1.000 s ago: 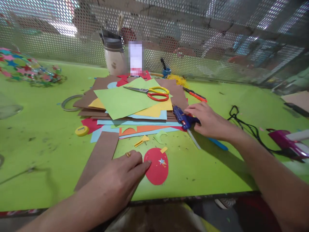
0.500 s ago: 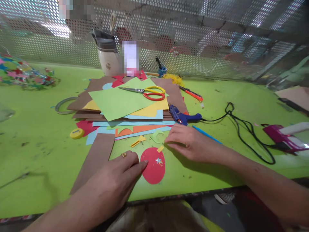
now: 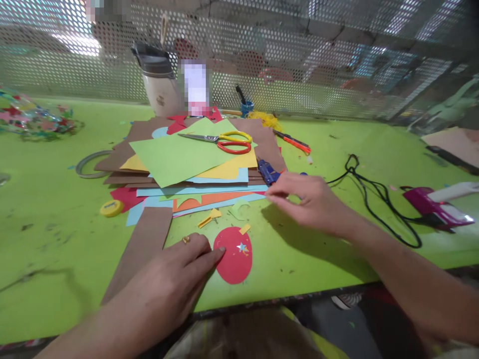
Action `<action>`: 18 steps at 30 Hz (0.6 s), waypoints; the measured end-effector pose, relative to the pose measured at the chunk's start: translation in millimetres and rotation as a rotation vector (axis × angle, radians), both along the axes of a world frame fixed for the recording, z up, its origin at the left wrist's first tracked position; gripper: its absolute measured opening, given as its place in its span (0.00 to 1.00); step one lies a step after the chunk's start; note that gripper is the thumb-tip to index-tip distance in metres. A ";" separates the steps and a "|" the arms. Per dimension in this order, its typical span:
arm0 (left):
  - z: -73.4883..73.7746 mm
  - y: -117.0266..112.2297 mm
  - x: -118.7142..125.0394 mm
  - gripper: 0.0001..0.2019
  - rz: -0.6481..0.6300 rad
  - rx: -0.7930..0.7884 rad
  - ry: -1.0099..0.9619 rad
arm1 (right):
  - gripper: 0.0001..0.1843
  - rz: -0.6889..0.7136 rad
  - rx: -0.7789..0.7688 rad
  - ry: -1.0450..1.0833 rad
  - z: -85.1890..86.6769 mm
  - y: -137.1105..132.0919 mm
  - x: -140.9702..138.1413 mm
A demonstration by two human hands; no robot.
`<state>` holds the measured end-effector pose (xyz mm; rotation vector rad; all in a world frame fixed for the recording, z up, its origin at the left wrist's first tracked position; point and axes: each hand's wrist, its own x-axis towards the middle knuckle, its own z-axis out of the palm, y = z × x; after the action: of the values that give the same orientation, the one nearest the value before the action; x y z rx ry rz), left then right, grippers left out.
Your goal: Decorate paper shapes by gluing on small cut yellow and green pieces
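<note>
My left hand (image 3: 175, 279) lies flat on the green table (image 3: 318, 254), a ring on one finger. Its fingertips touch the left edge of a red paper oval (image 3: 235, 262) that bears a small star. A yellow scrap (image 3: 244, 229) sits at the oval's top. My right hand (image 3: 310, 202) hovers above the table to the right of the oval, just in front of a blue glue gun (image 3: 267, 172). Its fingers point left and are drawn together with the thumb underneath; I cannot make out anything between them.
A stack of coloured paper sheets (image 3: 179, 157) carries yellow-and-red scissors (image 3: 228, 142). A brown strip (image 3: 142, 244) lies by my left hand. A black cord (image 3: 374, 194) runs right toward a magenta tool (image 3: 434, 209). A lidded cup (image 3: 157, 89) stands against a perforated metal screen (image 3: 299, 60).
My right hand left the glue gun, came down beside the oval's top, then lifted back toward the gun. The left hand has stayed on the oval's edge.
</note>
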<state>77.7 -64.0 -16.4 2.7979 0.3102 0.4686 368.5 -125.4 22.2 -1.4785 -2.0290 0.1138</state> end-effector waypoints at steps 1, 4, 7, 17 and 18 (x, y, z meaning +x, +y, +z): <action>0.8 -0.1 0.4 0.15 -0.008 -0.002 0.013 | 0.07 -0.046 0.021 -0.021 3.6 2.3 9.8; 1.3 0.0 1.0 0.15 -0.020 -0.008 0.050 | 0.14 -0.145 -0.048 -0.246 4.4 11.0 41.4; -0.9 0.2 0.3 0.15 -0.014 -0.005 0.048 | 0.25 -0.139 -0.241 -0.390 -9.2 18.6 62.2; 3.1 -1.8 0.6 0.16 -0.005 -0.016 0.114 | 0.18 -0.221 -0.195 -0.255 -29.4 27.8 65.4; 2.9 -1.6 0.6 0.16 -0.008 -0.017 0.111 | 0.18 -0.251 -0.190 -0.220 -27.5 27.0 68.3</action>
<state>78.3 -65.6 -13.5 2.8131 0.3244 0.3074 436.9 -98.4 -5.3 -1.9263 -2.0253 0.0429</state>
